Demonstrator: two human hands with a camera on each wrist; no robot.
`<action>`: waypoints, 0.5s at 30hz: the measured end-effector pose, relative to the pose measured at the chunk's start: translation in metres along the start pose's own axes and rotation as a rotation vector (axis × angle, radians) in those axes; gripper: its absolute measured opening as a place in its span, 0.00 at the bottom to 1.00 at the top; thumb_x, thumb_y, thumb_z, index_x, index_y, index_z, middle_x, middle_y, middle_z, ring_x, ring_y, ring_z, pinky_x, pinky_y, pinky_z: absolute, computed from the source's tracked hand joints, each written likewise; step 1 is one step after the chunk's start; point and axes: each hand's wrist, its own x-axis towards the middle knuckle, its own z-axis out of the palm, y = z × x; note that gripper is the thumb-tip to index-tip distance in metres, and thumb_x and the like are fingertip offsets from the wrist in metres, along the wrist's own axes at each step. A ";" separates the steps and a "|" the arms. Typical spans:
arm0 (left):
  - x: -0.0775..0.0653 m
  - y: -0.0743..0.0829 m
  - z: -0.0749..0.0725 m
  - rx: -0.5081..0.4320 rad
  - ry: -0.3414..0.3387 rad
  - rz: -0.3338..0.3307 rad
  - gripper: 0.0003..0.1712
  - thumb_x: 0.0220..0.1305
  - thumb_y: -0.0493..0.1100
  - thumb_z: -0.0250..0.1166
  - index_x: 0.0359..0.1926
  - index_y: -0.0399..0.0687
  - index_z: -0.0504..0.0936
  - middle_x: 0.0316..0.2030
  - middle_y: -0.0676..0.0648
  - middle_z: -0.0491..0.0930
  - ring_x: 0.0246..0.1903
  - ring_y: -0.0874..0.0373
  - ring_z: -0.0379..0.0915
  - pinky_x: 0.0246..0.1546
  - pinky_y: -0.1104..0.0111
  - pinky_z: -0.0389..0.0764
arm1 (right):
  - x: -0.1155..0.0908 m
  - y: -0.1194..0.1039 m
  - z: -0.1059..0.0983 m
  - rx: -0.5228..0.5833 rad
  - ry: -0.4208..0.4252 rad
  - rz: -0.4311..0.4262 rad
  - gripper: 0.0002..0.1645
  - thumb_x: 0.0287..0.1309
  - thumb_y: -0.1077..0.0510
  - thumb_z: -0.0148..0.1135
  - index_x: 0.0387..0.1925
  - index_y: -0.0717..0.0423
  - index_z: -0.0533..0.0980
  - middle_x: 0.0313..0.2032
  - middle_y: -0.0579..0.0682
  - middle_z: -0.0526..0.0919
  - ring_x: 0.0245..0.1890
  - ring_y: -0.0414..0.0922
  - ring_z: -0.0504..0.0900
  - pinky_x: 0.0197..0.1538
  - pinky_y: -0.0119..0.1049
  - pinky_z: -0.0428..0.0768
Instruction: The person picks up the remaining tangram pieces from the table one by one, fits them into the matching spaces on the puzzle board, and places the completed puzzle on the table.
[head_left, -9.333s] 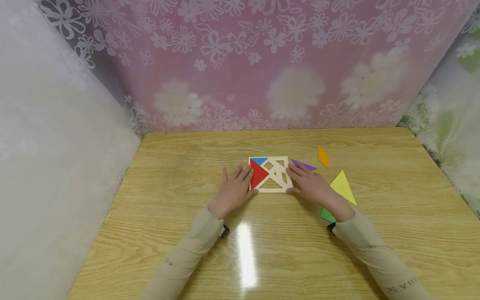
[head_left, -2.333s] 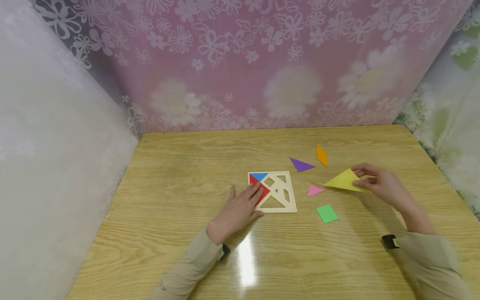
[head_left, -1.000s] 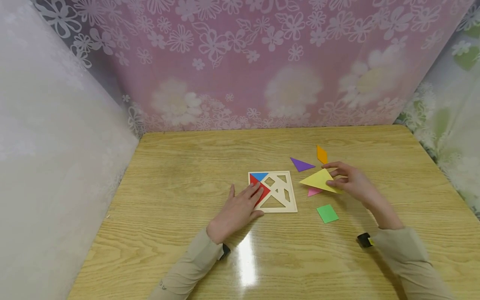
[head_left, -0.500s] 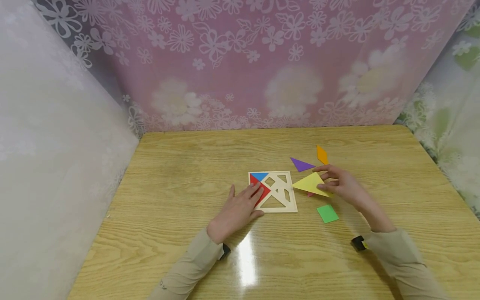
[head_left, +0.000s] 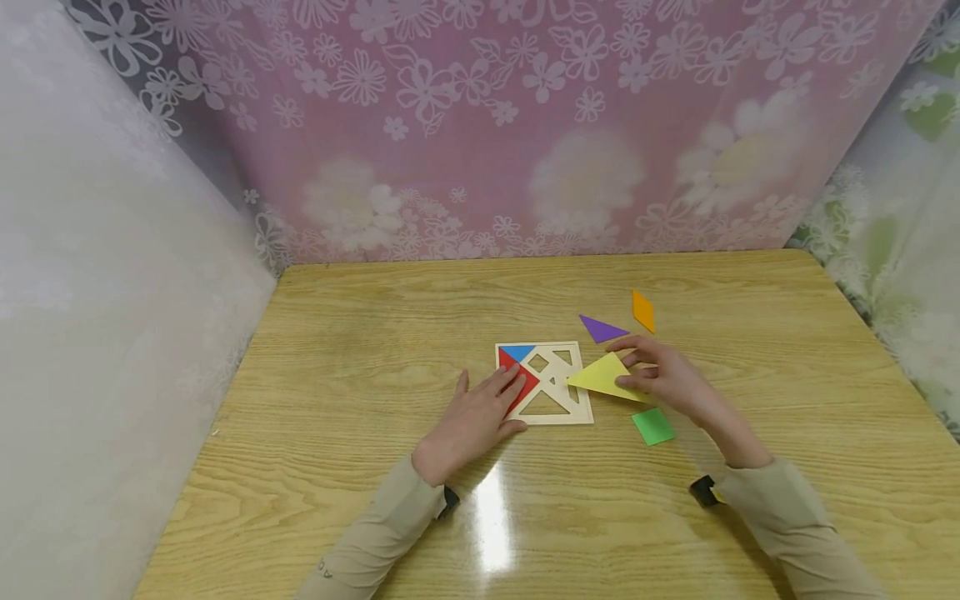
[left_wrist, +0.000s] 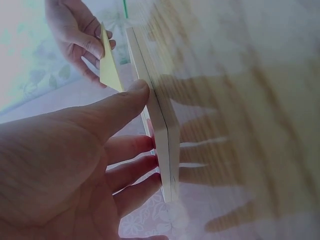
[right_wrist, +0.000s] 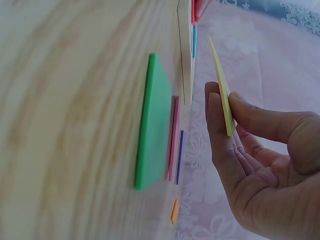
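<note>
My left hand (head_left: 468,429) rests on the left side of a pale wooden tangram board (head_left: 585,413), fingers laid over the red triangle (head_left: 531,382) set in it. In the left wrist view its thumb touches the board's edge. A blue triangle (head_left: 517,352) fills the board's upper-left corner; several cutouts show no piece. Between thumb and fingers, my right hand (head_left: 671,385) pinches a large yellow triangle (head_left: 598,377), tilted and raised, its tip above the board's right part. The right wrist view shows the yellow triangle (right_wrist: 223,87) edge-on, apart from the table.
Right of the board lie a purple triangle (head_left: 602,330), an orange parallelogram (head_left: 642,312) and a green square (head_left: 653,427). A pink piece (right_wrist: 173,140) appears in the right wrist view, covered in the head view. Floral cloth (head_left: 480,167) hangs behind the wooden table (head_left: 360,333).
Earlier both hands held the board, which now sits nearer me. My right hand has picked up the yellow triangle and carried it left, from the right side to over the board's edge.
</note>
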 end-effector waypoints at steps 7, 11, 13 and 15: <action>0.000 -0.001 0.000 0.004 -0.004 0.001 0.39 0.62 0.61 0.54 0.69 0.49 0.58 0.69 0.49 0.55 0.68 0.56 0.51 0.61 0.42 0.53 | 0.005 -0.009 0.011 0.017 -0.036 -0.006 0.27 0.54 0.64 0.62 0.57 0.57 0.68 0.40 0.59 0.75 0.33 0.47 0.81 0.35 0.33 0.79; 0.000 0.000 0.000 0.000 -0.014 -0.002 0.39 0.62 0.61 0.54 0.69 0.49 0.58 0.69 0.49 0.54 0.68 0.56 0.51 0.61 0.41 0.52 | 0.009 -0.014 0.020 0.012 -0.045 0.008 0.26 0.54 0.63 0.63 0.56 0.55 0.69 0.40 0.58 0.75 0.31 0.46 0.81 0.32 0.31 0.78; 0.000 0.000 0.000 0.007 -0.015 -0.003 0.39 0.62 0.61 0.54 0.69 0.49 0.58 0.69 0.49 0.54 0.68 0.56 0.51 0.61 0.41 0.52 | 0.011 -0.015 0.024 0.012 -0.052 0.013 0.26 0.54 0.63 0.63 0.56 0.55 0.69 0.41 0.58 0.75 0.31 0.45 0.81 0.31 0.31 0.77; 0.000 0.000 0.000 0.017 -0.009 -0.002 0.39 0.62 0.61 0.54 0.69 0.50 0.58 0.69 0.49 0.55 0.67 0.56 0.52 0.61 0.41 0.52 | 0.012 -0.016 0.027 0.016 -0.059 0.015 0.26 0.54 0.63 0.63 0.56 0.55 0.69 0.41 0.58 0.75 0.31 0.45 0.81 0.30 0.31 0.77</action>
